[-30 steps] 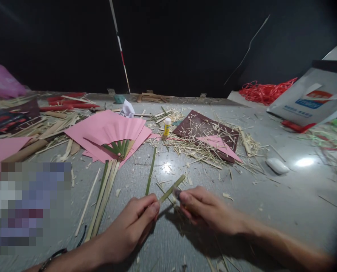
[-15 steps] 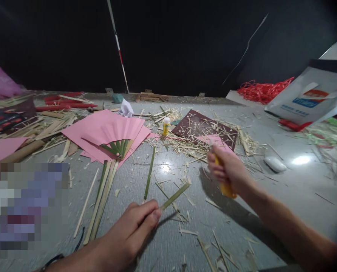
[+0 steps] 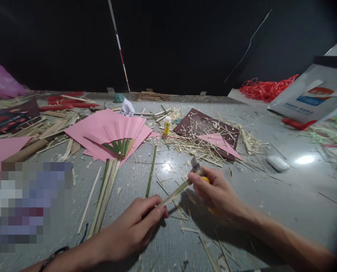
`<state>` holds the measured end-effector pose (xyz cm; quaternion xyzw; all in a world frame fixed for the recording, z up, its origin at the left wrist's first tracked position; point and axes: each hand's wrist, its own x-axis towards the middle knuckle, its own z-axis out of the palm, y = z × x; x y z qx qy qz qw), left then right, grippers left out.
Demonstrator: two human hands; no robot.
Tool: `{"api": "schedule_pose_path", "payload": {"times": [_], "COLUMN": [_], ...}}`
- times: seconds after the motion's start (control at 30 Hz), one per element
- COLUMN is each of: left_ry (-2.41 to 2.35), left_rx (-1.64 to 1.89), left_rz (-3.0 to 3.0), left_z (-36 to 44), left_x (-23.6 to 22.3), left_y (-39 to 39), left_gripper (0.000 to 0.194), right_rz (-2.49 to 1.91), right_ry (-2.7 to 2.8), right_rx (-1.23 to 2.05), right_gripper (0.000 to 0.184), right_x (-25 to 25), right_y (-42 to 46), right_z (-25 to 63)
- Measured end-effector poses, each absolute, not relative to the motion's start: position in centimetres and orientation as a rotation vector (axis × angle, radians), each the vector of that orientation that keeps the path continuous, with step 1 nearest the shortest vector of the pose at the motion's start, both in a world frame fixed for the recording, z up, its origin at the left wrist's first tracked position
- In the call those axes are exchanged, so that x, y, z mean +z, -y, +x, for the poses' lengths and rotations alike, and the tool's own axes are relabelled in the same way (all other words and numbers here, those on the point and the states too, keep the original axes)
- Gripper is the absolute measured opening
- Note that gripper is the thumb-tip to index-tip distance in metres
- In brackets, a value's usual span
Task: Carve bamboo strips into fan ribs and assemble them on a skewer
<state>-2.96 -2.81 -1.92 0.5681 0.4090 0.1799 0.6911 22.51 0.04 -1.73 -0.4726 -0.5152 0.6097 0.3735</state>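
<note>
My left hand [image 3: 134,226] pinches a narrow bamboo strip [image 3: 174,194] between thumb and fingers, and the strip slants up to the right. Closed round a yellow utility knife [image 3: 196,167], my right hand [image 3: 221,192] meets the strip's far end. The knife's metal front shows above the fingers, while most of its handle is hidden in the hand. Another green strip [image 3: 151,172] lies just beyond my left hand. To the left, a pink pleated paper fan [image 3: 116,130] has green ribs, with several long bamboo strips [image 3: 104,196] below it.
A glue stick [image 3: 167,125] stands upright near the middle. Beyond my right hand is a dark brown board [image 3: 189,122] strewn with shavings. A white computer mouse [image 3: 278,163], a white bag [image 3: 307,94] and red plastic string [image 3: 266,88] lie to the right.
My right hand has moved left and down with the knife, to the far end of the bamboo strip. My left hand has shifted slightly right and keeps hold of the strip.
</note>
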Motion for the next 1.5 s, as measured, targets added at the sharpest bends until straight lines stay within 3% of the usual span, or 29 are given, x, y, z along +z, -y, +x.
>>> {"api": "schedule_pose_path", "payload": {"times": [0.33, 0.53, 0.9, 1.5], "left_ry": [-0.768, -0.840, -0.908, -1.044], "left_rx": [0.534, 0.521, 0.580, 0.532], "left_rz": [0.900, 1.029, 1.429, 1.737], "left_z": [-2.3, -2.3, -2.6, -2.3], "left_x": [-2.7, -2.7, -1.3, -1.0], "left_y": [3.0, 3.0, 3.4, 2.4], "left_gripper": [0.036, 0.046, 0.042, 0.037], "right_rz": [-0.995, -1.022, -0.964, -1.235], "right_ry": [1.054, 1.353, 1.131, 1.511], "right_rx": [1.518, 2.124, 2.566, 1.970], "right_gripper": [0.042, 0.053, 0.055, 0.057], "right_x": [-0.9, -1.1, -1.9, -0.6], "right_y": [-0.4, 1.2, 1.7, 2.2], "right_z": [23.1, 21.3, 20.0, 20.3]}}
